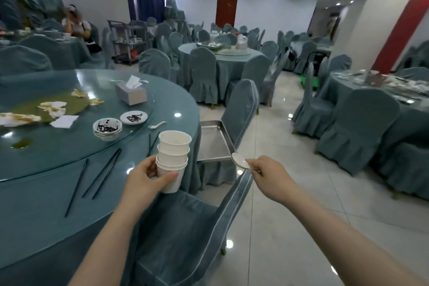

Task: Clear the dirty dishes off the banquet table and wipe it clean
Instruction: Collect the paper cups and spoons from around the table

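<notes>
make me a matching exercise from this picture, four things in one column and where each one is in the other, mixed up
Things
1. stack of cups
2. spoon
3. tissue box
4. metal tray

Places
A. on the seat of a chair beside the table
B. pinched in the right hand
C. on the glass turntable
D. held in the left hand

Pairs: 1-D, 2-B, 3-C, 4-A
</notes>
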The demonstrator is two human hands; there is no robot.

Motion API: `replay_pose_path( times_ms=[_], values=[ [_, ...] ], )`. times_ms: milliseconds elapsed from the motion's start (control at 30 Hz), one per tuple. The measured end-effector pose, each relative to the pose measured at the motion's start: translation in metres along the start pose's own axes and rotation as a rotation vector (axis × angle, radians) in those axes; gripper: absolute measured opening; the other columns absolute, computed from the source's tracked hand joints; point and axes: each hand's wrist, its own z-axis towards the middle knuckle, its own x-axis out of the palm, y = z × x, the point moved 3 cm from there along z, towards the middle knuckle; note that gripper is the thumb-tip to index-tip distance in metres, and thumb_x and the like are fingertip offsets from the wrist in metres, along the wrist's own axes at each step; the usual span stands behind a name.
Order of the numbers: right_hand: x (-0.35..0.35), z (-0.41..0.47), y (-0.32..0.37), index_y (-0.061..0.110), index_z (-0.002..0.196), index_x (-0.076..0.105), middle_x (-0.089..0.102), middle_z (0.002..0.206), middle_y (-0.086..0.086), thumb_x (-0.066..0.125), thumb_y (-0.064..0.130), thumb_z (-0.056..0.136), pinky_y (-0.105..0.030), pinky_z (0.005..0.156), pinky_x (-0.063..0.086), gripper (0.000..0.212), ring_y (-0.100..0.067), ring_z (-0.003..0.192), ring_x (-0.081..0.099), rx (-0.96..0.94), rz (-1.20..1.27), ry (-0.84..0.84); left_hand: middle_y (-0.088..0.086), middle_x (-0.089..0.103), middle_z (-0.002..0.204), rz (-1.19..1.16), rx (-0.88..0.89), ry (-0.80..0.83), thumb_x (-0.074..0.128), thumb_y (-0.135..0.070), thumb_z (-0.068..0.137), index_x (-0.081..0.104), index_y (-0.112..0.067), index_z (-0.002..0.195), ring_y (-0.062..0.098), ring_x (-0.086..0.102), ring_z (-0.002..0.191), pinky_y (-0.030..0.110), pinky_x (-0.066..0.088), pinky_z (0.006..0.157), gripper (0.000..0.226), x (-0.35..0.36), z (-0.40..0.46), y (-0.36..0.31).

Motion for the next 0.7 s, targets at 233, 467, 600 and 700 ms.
replay_pose_path(
  times_ms=[233,467,600,700],
  values=[
    [-0.035,0.092,-0.1,0.03,0.071,0.052,0.05,0.078,-0.001,0.044,0.008,0.093,-0.019,0.059,0.03,0.032,-0.016,0.075,0.048,0.082,0.018,-0.041,-0.004,0.071,0.106,-0.03,-0.004,0.071,0.082,-0.015,0.069,0.064,-0.018,0.115,0.012,0.066,0.098,0.03,0.052,0.087,0.049,0.116,0.124,0.001],
    [-0.039,0.194,-0.213,0.009,0.108,0.063,0.041,0.078,0.013,0.045,0.011,0.095,-0.012,0.063,0.032,0.022,-0.011,0.08,0.042,0.054,-0.007,0.036,-0.005,0.07,0.107,-0.029,-0.077,-0.038,0.082,-0.017,0.07,0.061,-0.025,0.112,0.014,0.065,0.102,0.035,0.051,0.09,0.048,0.194,0.216,0.02],
    [-0.039,0.275,-0.26,0.027,0.106,0.066,0.056,0.087,0.006,0.047,0.013,0.095,-0.021,0.066,0.035,0.026,-0.016,0.086,0.053,-0.072,0.029,0.119,-0.009,0.07,0.103,-0.016,-0.099,-0.201,0.08,-0.014,0.072,0.062,-0.023,0.11,0.006,0.065,0.096,0.017,0.047,0.076,0.043,0.233,0.253,0.026],
    [-0.035,0.335,-0.271,0.029,0.079,0.062,0.05,0.07,0.011,0.048,0.012,0.092,-0.016,0.056,0.031,0.026,-0.011,0.07,0.05,-0.177,0.034,0.215,-0.011,0.069,0.101,0.021,-0.153,-0.327,0.08,-0.014,0.073,0.062,-0.022,0.111,0.002,0.063,0.093,0.012,0.043,0.07,0.043,0.247,0.263,0.027]
  ],
)
